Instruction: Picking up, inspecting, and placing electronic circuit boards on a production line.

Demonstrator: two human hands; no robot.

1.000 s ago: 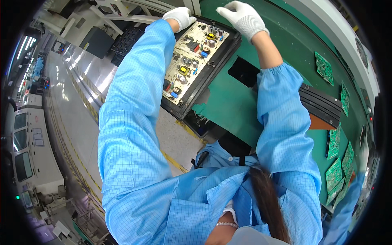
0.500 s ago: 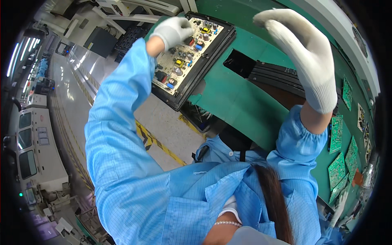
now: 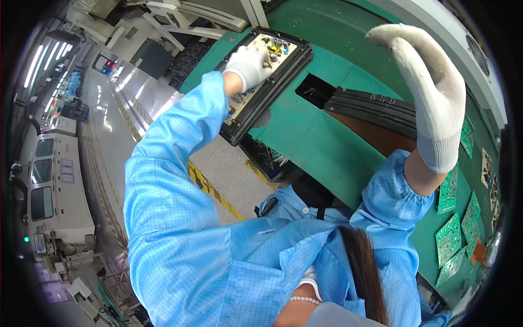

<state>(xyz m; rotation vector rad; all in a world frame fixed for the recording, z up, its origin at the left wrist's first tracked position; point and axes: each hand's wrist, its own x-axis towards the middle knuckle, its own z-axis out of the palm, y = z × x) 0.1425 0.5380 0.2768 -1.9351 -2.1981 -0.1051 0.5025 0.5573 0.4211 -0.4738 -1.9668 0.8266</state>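
Note:
My left hand (image 3: 249, 67), in a white knit glove, is over a cream circuit board (image 3: 285, 49) crowded with capacitors, yellow-wrapped coils and other parts. Its fingers are curled together close to the components; whatever they may pinch is hidden. The board sits in a black tray-like frame (image 3: 268, 98) on the green bench top. At the right my gloved right hand (image 3: 436, 90) is raised above the bench, its fingers stretched forward and bent a little, with nothing visible in them.
Black stacked frames (image 3: 373, 106) lie on the green bench (image 3: 327, 136) beside a dark rectangular opening (image 3: 314, 90). Several green circuit boards (image 3: 449, 238) are spread at the right. Beyond the bench's left edge is a floor with yellow-black tape (image 3: 215, 191).
My left hand has shifted right and down across the circuit board. My right hand now appears further right and slightly lower. The whole view has shifted a little.

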